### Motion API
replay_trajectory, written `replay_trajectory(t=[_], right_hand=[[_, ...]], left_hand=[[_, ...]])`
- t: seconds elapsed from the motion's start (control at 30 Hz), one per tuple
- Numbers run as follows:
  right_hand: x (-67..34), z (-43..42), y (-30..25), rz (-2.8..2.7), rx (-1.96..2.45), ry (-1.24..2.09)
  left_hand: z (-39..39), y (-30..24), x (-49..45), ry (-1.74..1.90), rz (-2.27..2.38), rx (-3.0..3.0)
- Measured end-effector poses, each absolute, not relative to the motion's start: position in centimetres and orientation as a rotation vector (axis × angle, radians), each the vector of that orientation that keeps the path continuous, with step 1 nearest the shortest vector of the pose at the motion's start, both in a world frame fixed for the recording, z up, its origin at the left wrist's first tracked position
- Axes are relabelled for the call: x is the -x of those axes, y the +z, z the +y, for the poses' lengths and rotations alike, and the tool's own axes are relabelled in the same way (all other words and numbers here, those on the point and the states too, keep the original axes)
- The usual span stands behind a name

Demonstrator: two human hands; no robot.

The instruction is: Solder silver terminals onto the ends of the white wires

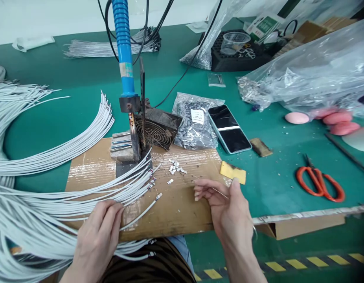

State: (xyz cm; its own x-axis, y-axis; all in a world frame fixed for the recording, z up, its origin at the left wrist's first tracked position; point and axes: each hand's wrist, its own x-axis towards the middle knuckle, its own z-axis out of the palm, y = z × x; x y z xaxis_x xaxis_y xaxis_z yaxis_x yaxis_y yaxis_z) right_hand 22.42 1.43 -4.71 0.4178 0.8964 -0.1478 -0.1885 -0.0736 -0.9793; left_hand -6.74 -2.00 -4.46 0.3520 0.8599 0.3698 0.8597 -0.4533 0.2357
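Note:
My left hand is closed on a white cable at the lower left. The cable's free end carries a small white connector and points up and right over the cardboard. Many more white cables lie just above and left of this hand. At the right of the cardboard, my right hand has loosely curled fingers around a thin wire, perhaps solder. Several tiny white connectors lie between the hands. A blue-handled soldering iron stands upright in front, its tip near the cable ends.
The cardboard sheet covers the table's front edge. Behind it are a dusty fan, a bag of black parts and a phone. Red-handled scissors, a yellow sponge and plastic bags are at right.

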Motion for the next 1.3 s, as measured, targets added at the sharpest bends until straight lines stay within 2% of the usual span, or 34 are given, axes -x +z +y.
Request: replay_trajectory(t=[0.27, 0.47, 0.6, 0.7, 0.83, 0.97, 1.07, 1.3], right_hand=[[-20.6, 2.3, -4.9, -1.167, 1.6, 0.837], [-18.9, 3.1, -5.4, -1.367, 1.684, 0.71], [-18.7, 2.8, -5.6, -1.381, 1.678, 0.734], [-18.8, 2.4, -5.7, -1.289, 1.694, 0.763], [-18.7, 2.1, -5.7, -1.14, 1.673, 0.797], [-18.6, 2.2, -5.4, -1.004, 1.606, 0.84], [-18.6, 2.3, -5.0, -0.92, 1.544, 0.872], [-18.6, 2.3, -4.0, -0.814, 1.434, 0.998]], left_hand=[[-3.0, -1.7, 8.1, 0.552, 1.349, -2.087], [-5.0, -1.8, 9.6, 0.42, 1.061, -2.018], [-5.9, -2.3, 10.4, 0.539, 1.125, -1.859], [-5.6, -2.6, 10.8, 0.674, 1.398, -1.828], [-4.1, -3.6, 11.3, 0.692, 1.746, -2.204], [-2.9, -4.9, 11.6, 0.641, 1.717, -2.612], [-2.2, -5.1, 11.6, 0.582, 1.602, -2.708], [-1.0, -2.0, 10.5, 0.724, 1.64, -2.256]])
